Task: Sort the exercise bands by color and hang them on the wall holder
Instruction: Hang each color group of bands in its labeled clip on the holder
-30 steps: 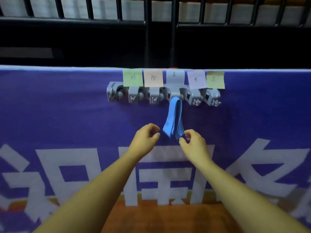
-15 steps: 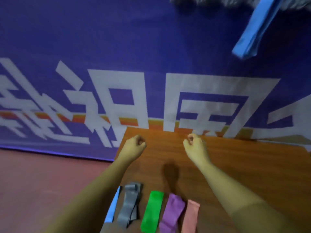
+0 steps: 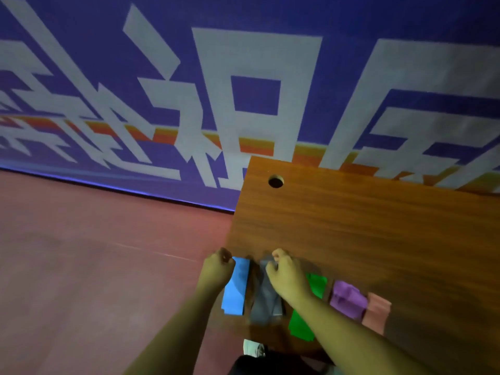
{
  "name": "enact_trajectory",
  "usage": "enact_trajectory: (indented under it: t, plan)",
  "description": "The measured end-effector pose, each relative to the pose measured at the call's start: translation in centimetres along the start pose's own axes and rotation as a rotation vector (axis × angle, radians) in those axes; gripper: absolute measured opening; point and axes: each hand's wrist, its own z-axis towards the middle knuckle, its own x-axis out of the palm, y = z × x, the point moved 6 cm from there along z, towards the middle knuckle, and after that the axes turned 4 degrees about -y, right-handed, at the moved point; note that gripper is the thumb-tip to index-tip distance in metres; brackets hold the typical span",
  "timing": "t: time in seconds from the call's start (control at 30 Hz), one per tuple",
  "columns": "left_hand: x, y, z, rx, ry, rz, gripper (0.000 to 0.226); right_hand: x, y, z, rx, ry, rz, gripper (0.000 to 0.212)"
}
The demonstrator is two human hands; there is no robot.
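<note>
Several exercise bands lie in a row at the near left corner of the wooden table [image 3: 378,226]: blue [image 3: 235,289], grey [image 3: 263,304], green [image 3: 304,323], purple [image 3: 347,300] and pink [image 3: 376,313]. My left hand [image 3: 216,270] is a closed fist touching the far left corner of the blue band. My right hand [image 3: 288,278] rests over the grey band, its fingers pinched on that band's far end. My right forearm covers part of the green band. The wall holder is out of view.
A purple banner [image 3: 243,77] with large white characters stands behind the table. A round cable hole [image 3: 275,182] is near the table's far left corner. Red floor [image 3: 94,253] lies to the left of the table edge.
My head has tilted down from the wall holder and its hanging blue band to the table. Both hands came down and toward me, onto the blue and grey bands.
</note>
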Motion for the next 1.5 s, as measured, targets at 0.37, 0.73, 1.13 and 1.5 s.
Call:
enact_trajectory:
  t: [0.37,0.73,1.13,1.5]
  plan:
    - [3.8,4.7,3.3,-0.048,0.110,-0.018,0.024,9.8,-0.1,2.3,0.173,0.205,-0.067,0.006]
    - [5.9,5.5,4.5,-0.029,0.086,-0.122,0.029,13.7,-1.5,3.8,0.279,0.233,-0.065,0.005]
    - [3.2,6.6,1.3,-0.073,0.106,-0.544,0.006,10.7,-0.7,2.3,0.130,0.140,0.183,0.027]
    - [-2.4,-1.2,-3.9,0.145,-0.001,-0.703,0.016,1.8,3.6,1.2,-0.021,0.166,0.643,0.009]
